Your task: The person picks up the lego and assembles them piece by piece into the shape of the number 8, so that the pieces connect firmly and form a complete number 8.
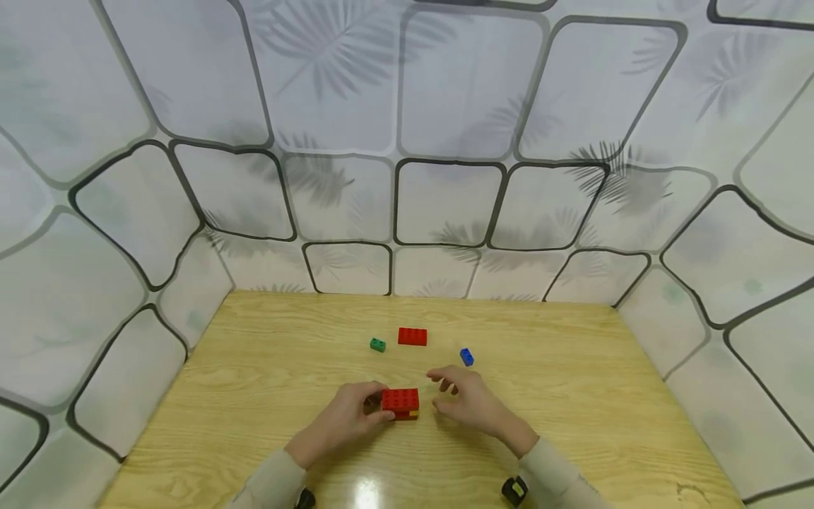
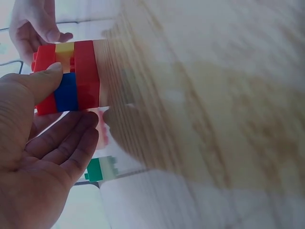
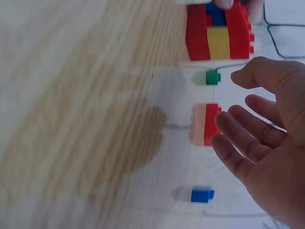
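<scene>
A small stack of toy building bricks (image 1: 400, 400) stands on the table, with red bricks at top and bottom. Between them sit a blue brick (image 2: 66, 92) and a yellow brick (image 3: 218, 43). My left hand (image 1: 346, 413) holds this stack at its left end, thumb on the near side and fingers on the far side. Just right of the stack, my right hand (image 1: 473, 403) hovers apart from it with loosely bent fingers and nothing in them. Beyond the hands lie a loose red brick (image 1: 413, 336), a green brick (image 1: 378, 345) and a small blue brick (image 1: 467, 357).
The wooden table (image 1: 267, 339) reaches back to a patterned cloth wall (image 1: 445, 205), which also closes off both sides. A black strap piece (image 1: 514, 489) shows at the right wrist. Light glares off the tabletop near its front.
</scene>
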`<state>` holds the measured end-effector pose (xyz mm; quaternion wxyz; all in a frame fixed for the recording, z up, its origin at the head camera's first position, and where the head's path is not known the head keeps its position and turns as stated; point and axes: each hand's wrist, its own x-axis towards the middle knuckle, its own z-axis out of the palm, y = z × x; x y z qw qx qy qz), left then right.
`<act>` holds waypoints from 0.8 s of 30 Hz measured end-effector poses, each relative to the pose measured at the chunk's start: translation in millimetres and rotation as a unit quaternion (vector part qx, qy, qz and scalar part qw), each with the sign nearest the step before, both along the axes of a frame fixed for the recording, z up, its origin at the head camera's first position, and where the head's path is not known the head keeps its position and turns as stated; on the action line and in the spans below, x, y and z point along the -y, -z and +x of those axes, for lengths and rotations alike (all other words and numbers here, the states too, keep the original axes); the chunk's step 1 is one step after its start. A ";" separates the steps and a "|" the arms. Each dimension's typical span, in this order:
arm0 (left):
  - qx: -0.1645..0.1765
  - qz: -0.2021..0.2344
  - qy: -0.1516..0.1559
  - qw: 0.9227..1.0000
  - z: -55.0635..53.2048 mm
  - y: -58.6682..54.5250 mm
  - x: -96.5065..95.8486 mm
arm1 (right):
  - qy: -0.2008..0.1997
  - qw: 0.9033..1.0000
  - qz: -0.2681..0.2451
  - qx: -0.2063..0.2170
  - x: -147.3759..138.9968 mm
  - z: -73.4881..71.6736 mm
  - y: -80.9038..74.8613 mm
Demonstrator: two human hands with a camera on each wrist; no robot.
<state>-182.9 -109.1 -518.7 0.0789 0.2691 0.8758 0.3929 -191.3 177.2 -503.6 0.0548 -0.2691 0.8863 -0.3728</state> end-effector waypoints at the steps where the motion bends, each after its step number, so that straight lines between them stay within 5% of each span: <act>1: 0.002 0.000 0.001 1.000 -0.6 -0.5 0.1 | 0.007 1.000 -0.003 -0.004 -3.8 -2.0 -0.2; 10: -0.011 0.006 0.008 1.000 0.6 -4.7 -0.9 | 0.058 0.996 -0.017 -0.065 -30.5 -21.3 5.2; 24: -0.022 0.010 0.005 1.000 0.3 -1.6 -0.2 | 0.139 0.989 -0.001 -0.050 -48.2 -42.7 14.9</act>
